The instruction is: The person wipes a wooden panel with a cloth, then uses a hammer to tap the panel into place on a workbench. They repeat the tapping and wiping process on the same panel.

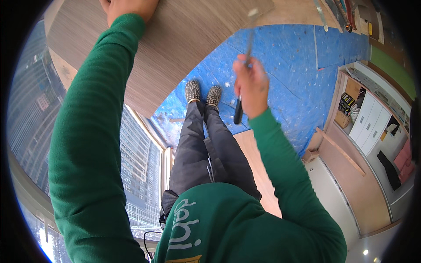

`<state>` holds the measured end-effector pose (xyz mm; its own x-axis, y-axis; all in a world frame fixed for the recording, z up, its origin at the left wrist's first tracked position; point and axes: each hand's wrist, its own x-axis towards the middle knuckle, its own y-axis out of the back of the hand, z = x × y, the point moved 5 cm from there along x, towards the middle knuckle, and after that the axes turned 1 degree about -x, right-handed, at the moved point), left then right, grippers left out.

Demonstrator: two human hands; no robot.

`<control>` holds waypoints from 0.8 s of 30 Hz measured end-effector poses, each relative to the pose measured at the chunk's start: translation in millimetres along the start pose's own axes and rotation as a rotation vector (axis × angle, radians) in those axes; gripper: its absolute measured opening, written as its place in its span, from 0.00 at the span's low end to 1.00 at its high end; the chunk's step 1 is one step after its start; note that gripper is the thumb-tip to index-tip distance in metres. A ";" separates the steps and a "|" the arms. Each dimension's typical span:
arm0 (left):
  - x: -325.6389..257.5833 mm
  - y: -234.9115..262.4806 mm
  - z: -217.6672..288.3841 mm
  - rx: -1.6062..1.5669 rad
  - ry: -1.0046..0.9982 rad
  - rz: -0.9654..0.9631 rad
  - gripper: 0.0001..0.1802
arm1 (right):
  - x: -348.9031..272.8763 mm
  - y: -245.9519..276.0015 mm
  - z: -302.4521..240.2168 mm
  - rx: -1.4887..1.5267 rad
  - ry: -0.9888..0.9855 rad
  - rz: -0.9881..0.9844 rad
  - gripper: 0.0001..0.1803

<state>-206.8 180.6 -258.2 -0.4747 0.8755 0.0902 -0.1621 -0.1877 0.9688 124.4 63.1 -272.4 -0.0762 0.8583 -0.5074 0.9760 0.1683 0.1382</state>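
Board: grey-brown wood-grain board with a smooth flat face point(184, 48), lying across a pale bare-wood surface point(291, 15) at the upper left, in front of the person's feet; far part cut off by the frame.
Left hand: bare left hand point(131, 6) on top of the board at the upper edge of view, looks like a steadying touch; fingers mostly out of frame, so can't tell if they are spread or curled.
Right hand: bare right hand point(253, 85), blurred, fingers closed together around a tool.
Tool: slim metal tool with a black handle point(238, 112), clamped in the right hand, metal end pointing away from the body; tip overlaps the board's right end in view, contact can't be told. Exact kind unclear, too blurred.
Board face, done: board is laid down, hand is on it, tool is up. No cut, mark or fixing can be made out on the visible face.
Work stage: judged as under way, tool in use or nearly so; not finished, since both hands are engaged.
Left over: amount can't be told; far edge and underside hidden.
Side tools: red-handled hand tool point(349, 13) and thin metal strip point(321, 16) at the upper right, neither held.
Floor: paint-specked blue plastic sheeting point(289, 57) underfoot.
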 end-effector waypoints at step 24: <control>-2.5 -0.1 0.6 0.025 0.007 -0.019 0.38 | 20.8 -9.7 -4.5 -0.103 0.045 0.000 0.17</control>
<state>-205.1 178.7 -258.4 -0.4775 0.8758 0.0698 -0.1499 -0.1595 0.9757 112.4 81.5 -280.5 -0.0877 0.8788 -0.4691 0.9501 0.2153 0.2257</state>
